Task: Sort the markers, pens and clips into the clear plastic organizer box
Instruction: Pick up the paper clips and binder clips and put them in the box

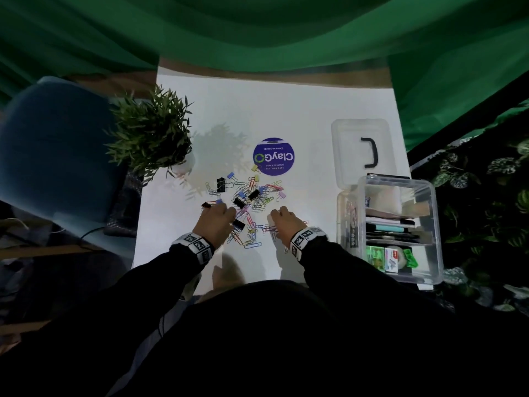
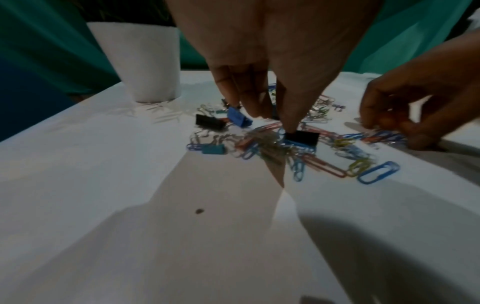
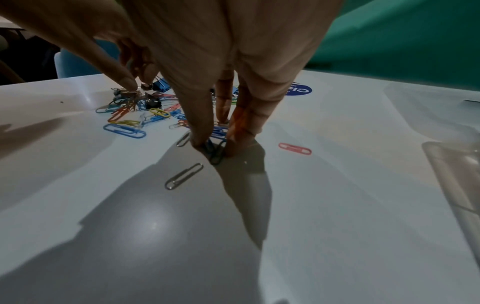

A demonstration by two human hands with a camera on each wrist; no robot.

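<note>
A loose pile of coloured paper clips [image 1: 252,202] and black and pastel binder clips lies mid-table. My left hand [image 1: 228,214] reaches down into the pile's left side with fairly straight fingers. Its thumb tip touches a black binder clip [image 2: 302,138], and its fingers stand next to a blue binder clip [image 2: 239,118]. My right hand [image 3: 214,145] is at the pile's near right edge and pinches a few blue paper clips [image 3: 217,153] between thumb and fingers against the table. The clear organizer box [image 1: 429,196] stands open at the right, with pens and other stationery in its compartments.
The box's clear lid [image 1: 363,130] with a black handle lies behind the box. A potted plant [image 1: 151,130] in a white pot stands far left, and a round purple sticker [image 1: 274,157] lies behind the pile. A lone silver clip [image 3: 184,175] and a red clip [image 3: 294,148] lie near my right hand.
</note>
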